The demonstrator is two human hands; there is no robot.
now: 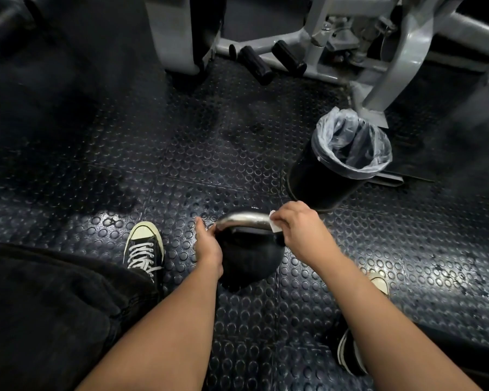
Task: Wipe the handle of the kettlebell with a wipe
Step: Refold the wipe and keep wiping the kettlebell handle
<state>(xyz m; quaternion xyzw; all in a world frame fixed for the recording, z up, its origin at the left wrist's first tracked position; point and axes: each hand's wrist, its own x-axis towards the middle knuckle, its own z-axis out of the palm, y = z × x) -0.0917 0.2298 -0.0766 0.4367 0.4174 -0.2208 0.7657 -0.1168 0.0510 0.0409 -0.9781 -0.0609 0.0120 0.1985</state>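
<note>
A black kettlebell (pixel 251 261) stands on the studded rubber floor between my feet. Its shiny metal handle (pixel 244 220) arches across the top. My right hand (pixel 299 230) is closed around the handle's right end, pressing a white wipe (pixel 274 225) against the metal; only the wipe's edges show beside my fingers. My left hand (pixel 208 246) grips the handle's left end where it meets the ball, thumb pointing away from me.
A black bin (pixel 319 176) lined with a clear bag stands just beyond the kettlebell to the right. A grey gym machine frame (pixel 390 52) with black foot pegs fills the far side. My left shoe (pixel 144 246) is beside the kettlebell, my right shoe (pixel 350 354) near my right forearm.
</note>
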